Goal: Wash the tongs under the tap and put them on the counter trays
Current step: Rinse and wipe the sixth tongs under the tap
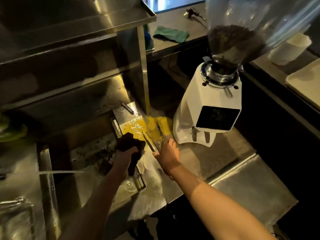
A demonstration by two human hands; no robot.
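Tongs lie on the wet bench over a yellow patch, between sink and grinder. A thin water stream crosses the sink. At its right rim the left grip is curled round a dark cloth. The right grip reaches out with straight fingers touching the tongs' near end, clasping nothing. A white grinder stands just beside

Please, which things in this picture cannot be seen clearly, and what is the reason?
Tongs, head view: the right hand covers their near end; whether it grips them is unclear.
Left hand: the dark cloth it holds partly hides its fingers.
Yellow patch: light or liquid, dimness prevents telling.
Tray: cut off by the right edge.
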